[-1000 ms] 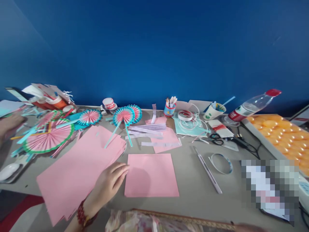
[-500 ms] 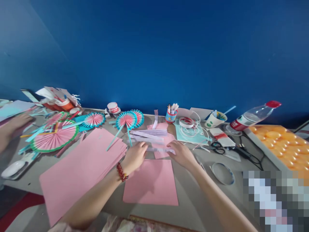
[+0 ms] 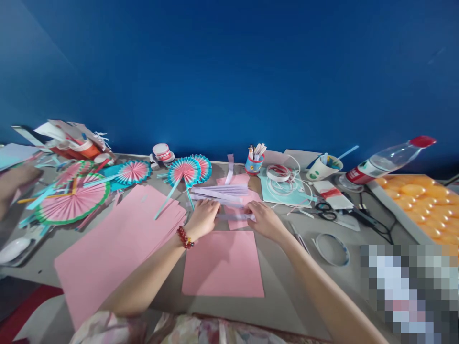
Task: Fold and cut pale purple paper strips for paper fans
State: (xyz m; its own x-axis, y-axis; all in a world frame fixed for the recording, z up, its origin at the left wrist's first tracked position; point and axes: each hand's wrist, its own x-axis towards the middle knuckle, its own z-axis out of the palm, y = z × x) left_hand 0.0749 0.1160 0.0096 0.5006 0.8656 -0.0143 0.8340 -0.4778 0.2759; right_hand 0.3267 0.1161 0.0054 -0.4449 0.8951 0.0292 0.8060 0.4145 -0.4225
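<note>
A thin pale lilac strip (image 3: 231, 217) stretches between my two hands, above a pink square sheet (image 3: 222, 267). My left hand (image 3: 203, 219), with a red bead bracelet at the wrist, has its fingers closed on the strip's left end. The right end is pinched in my right hand (image 3: 263, 220). Just beyond them lie folded lilac strips (image 3: 222, 191), partly over another pink paper (image 3: 234, 180). To the left is a stack of large pink sheets (image 3: 122, 243), and behind it stand out two pink-and-blue paper fans (image 3: 184, 172).
Further left are a green-edged pink fan (image 3: 73, 200), orange cups (image 3: 84, 150) and another person's hand (image 3: 21, 179). Rightward lie a pen cup (image 3: 254, 162), tape rolls (image 3: 278, 174), scissors (image 3: 326, 210), a paper cup (image 3: 324, 168), a tipped-looking bottle (image 3: 383, 165) and an orange bumpy pad (image 3: 419, 205).
The view has shifted slightly, and things sit a little higher in it. My hands still hold the strip, now with the right hand's fingers drawn closer in.
</note>
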